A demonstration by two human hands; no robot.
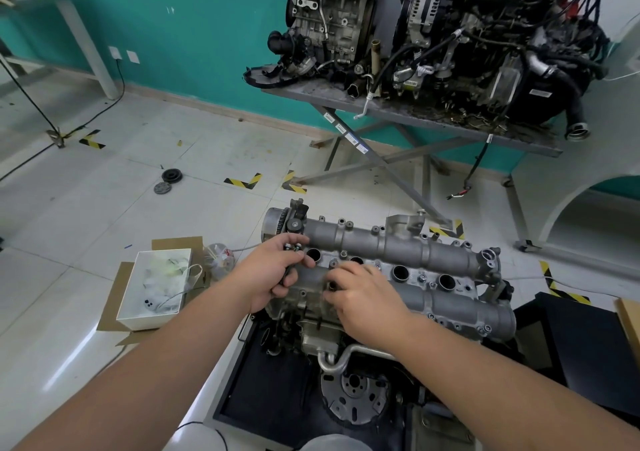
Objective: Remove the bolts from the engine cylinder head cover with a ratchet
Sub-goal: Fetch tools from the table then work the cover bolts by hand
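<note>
Spanning the black stand, the cover (408, 260), ribbed grey cast aluminium with round plug wells, lies mid-frame with several bolts (421, 278) seated along its flanges. I judge the job mid-way: the left hand (273, 274) grips a dark ratchet (289, 272) with small bolts pinched against it, while the right hand (363, 294), fingers curled, seems to be picking a loosened bolt from the near rail, though blur hides it. Next, seat the socket squarely.
</note>
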